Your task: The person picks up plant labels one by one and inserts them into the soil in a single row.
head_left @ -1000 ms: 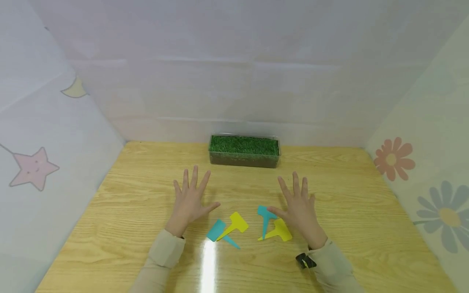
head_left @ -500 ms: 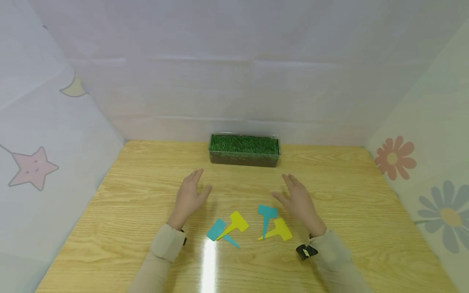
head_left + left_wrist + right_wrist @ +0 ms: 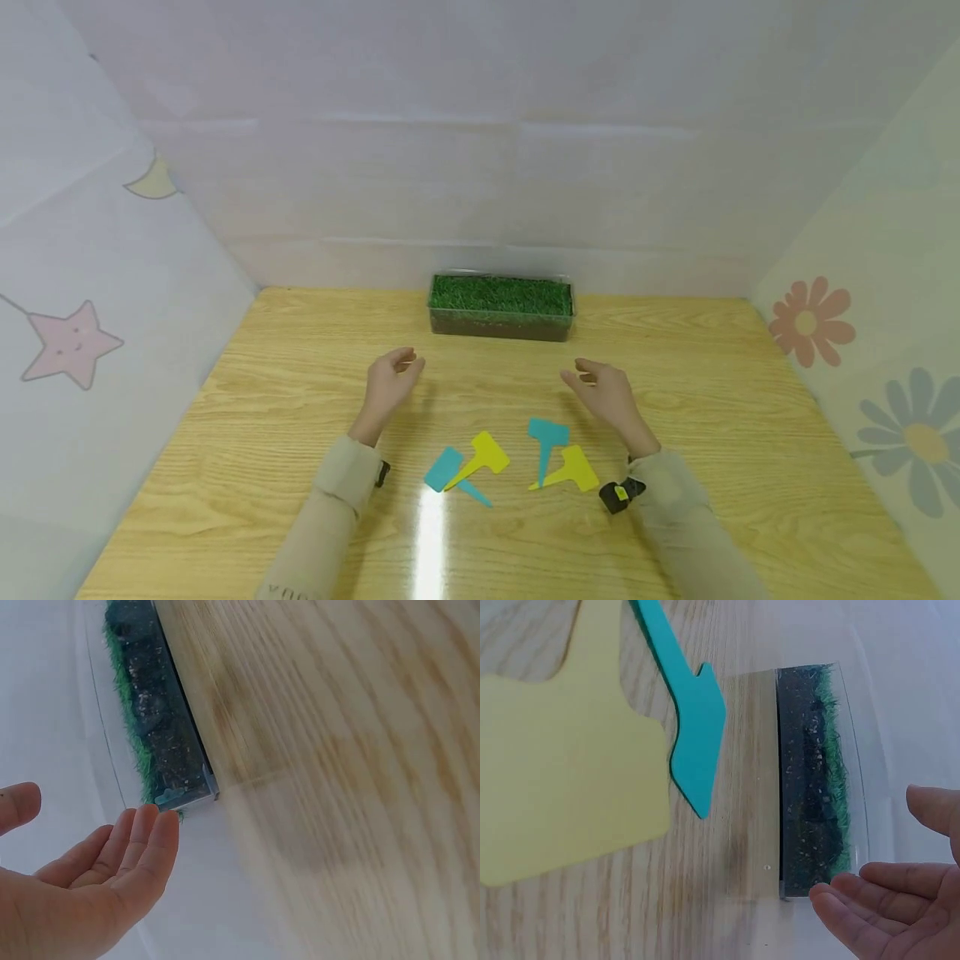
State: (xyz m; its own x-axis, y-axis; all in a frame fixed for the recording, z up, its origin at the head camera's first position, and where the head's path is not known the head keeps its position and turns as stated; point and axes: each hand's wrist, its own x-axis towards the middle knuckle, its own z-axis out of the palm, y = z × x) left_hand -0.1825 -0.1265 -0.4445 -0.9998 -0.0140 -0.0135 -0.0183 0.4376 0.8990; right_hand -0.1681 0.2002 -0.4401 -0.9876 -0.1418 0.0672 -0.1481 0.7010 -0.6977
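Head view: note left grip (image 3: 387, 387) and right grip (image 3: 611, 396) relaxed from a full spread, in front of grass box (image 3: 500, 324). Find blue tags (image 3: 549, 432) and yellow tags (image 3: 491, 452) unmoved on worktop (image 3: 240, 467), farther in front. Left wrist view: see left grip empty, with thumb (image 3: 19, 806) and fingers (image 3: 159, 844) apart. Right wrist view: see the same. Judge handling as not begun.

From above, the head camera looks forward and down over the bench (image 3: 712, 400), covering left hand (image 3: 386, 389) and right hand (image 3: 611, 398). Each wrist camera looks from close by its hand, tipped sideways, towards the grass box (image 3: 501, 327), which all views share; head and right wrist share a yellow tag (image 3: 577, 776).
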